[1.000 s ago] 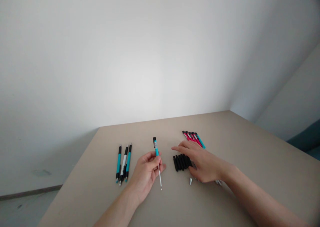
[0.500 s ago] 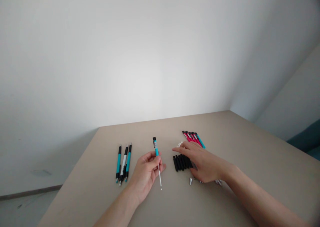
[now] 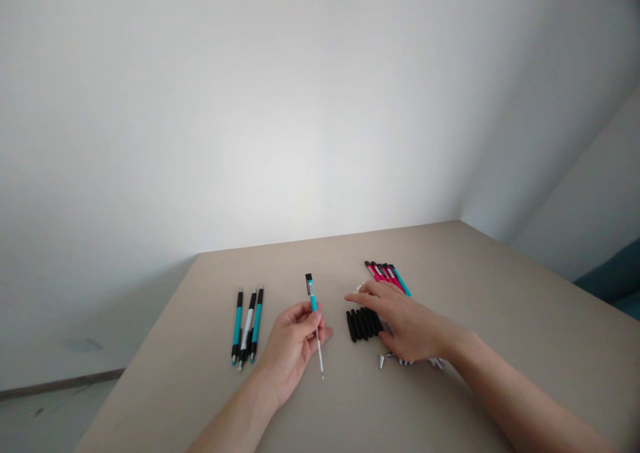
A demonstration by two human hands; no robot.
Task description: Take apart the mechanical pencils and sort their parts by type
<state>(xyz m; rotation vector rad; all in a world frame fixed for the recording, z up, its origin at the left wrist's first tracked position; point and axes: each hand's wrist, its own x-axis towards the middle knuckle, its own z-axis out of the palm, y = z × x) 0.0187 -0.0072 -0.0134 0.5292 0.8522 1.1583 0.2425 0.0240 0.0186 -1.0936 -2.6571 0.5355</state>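
Note:
Between the thumb and fingers of my left hand (image 3: pixel 297 340) is a turquoise pen barrel (image 3: pixel 313 301) with a black clip end pointing away from me. A thin white refill (image 3: pixel 320 356) sticks out of its near end, tip toward me. My right hand (image 3: pixel 400 316) is over a row of black pen grips (image 3: pixel 361 324), palm down, index finger stretched out and thumb apart, by the right end of the row. It covers part of that row and some small white pieces (image 3: pixel 359 287) behind it. Whether its fingertips touch a grip, I cannot tell.
Several pens (image 3: pixel 249 326), turquoise and white with black ends, lie at the left. Pink barrels (image 3: pixel 384 273) and a turquoise one (image 3: pixel 401 281) lie beyond my right hand. Silver cone tips (image 3: pixel 381 362) are scattered on the near side of it. A wall borders the table's (image 3: pixel 320 420) far edge.
My right hand has shifted very slightly, its thumb moving a little away from me, so more of the silver tips show. My left hand and the pen barrel have stayed still.

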